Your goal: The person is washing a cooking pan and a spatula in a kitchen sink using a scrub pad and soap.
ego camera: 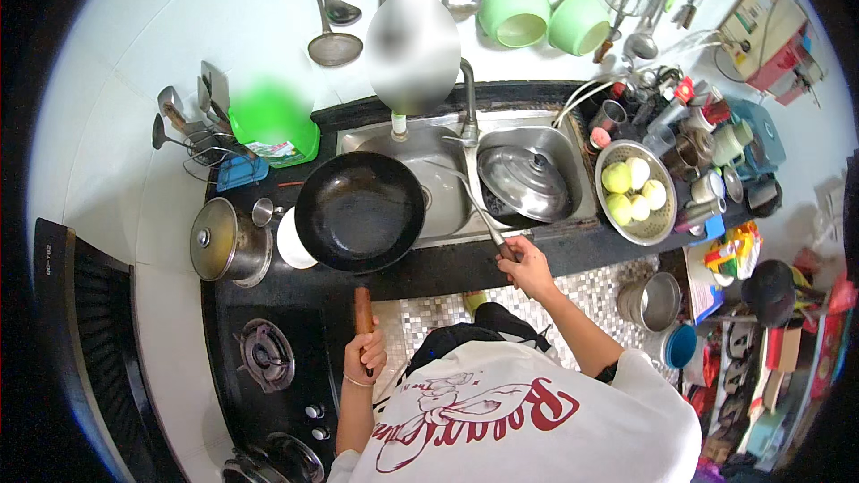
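My left hand (366,355) is closed around the wooden handle of a black wok (360,208). The wok's open side faces up, and its inside looks dark and shiny with nothing in it. It hangs over the counter edge and the left basin of the steel sink (448,211). In my right hand (527,268) is a long-handled metal spatula (482,215), gripped by its dark handle. Its thin head points over the left basin, apart from the wok. A domed steel lid (527,181) with a black knob lies in the right basin.
A lidded pot (225,241), a metal cup (264,212) and a white plate (292,241) stand left of the wok. A gas burner (266,355) lies nearer me. Right of the sink, a colander (637,228) holds several pale round vegetables. The faucet (470,100) rises behind the basins.
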`<state>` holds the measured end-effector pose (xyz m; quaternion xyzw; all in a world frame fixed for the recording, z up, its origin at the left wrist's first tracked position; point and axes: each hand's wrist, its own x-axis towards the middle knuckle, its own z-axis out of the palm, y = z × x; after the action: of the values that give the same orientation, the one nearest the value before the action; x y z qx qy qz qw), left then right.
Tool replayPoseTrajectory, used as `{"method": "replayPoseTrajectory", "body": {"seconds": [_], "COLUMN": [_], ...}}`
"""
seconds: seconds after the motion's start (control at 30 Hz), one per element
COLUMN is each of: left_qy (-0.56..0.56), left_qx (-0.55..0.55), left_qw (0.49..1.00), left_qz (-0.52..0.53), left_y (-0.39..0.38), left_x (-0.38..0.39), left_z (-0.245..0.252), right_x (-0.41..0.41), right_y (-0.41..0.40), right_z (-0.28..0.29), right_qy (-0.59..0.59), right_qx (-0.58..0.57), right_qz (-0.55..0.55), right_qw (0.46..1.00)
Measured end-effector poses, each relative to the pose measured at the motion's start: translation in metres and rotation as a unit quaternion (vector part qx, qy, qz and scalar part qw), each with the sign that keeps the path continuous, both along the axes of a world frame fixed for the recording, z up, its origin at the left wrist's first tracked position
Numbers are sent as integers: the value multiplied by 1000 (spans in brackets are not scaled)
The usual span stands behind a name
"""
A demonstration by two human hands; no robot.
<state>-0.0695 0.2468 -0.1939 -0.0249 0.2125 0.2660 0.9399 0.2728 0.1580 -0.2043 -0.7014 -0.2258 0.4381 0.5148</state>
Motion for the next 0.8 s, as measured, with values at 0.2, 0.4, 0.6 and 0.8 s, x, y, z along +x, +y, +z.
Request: {"method": "replayPoseTrajectory", "body": {"seconds": [0.2,0.4,0.6,0.8], "left_qy": [9,-7,15,6], "left_qx": [-10,-24,-15,-34], "left_qw": [1000,999,998,999], "left_qz": [6,47,51,42], "left_y": [5,-15,-30,-39], "left_x": [29,38,35,29], "left_z": [-14,-22,-13,-12], "right_x": [26,38,35,37], "right_y": [23,45,68,87], "right_z": [-8,-10,-18,-50], "right_qy": [34,27,-24,-168], "right_qx": [-29,-33,-40,-37], "right_qz": [17,84,120,148], "right_qw": [999,996,992,974]}}
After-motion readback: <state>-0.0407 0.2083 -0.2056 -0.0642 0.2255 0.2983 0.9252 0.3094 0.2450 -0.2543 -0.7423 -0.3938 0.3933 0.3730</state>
